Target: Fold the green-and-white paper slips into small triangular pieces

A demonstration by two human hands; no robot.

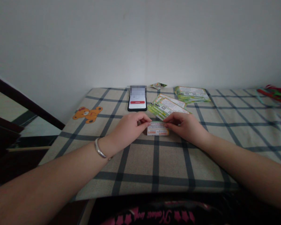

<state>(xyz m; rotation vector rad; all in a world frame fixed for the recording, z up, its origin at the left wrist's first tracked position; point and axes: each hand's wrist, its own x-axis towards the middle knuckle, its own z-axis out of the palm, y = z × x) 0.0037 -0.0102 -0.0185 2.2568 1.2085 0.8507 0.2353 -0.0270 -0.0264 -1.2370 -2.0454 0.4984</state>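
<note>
**Desk:** Who held what in the frame?

**Photographer:** A person's left hand (127, 128) and right hand (184, 126) met over a small printed card (157, 128), both curled closed, with the fingertips (146, 118) pinching its upper corners. It lay on a checked tablecloth (170, 162), directly between the hands. A silver bangle (100, 148) circled the left wrist.

**Desk:** How would that card handle?

**Photographer:** It looked light and fairly stiff, though thin enough to bend under pressure. Its short ends appeared the surest place to take hold. I could not tell whether it was one card or a thin stack.

**Desk:** What lay around the hands?

**Photographer:** Green printed leaflets (166, 107) lay fanned just beyond the right hand, with a thicker leaflet stack (192, 94) farther on. A smartphone (137, 104) lay beyond the left hand, its upper screen blurred. Red and green ribbons (273, 95) lay well out past the right hand, near the far corner. The table edge ran close on the left hand's side, so the widest room for moving was toward the right hand's side.
</note>
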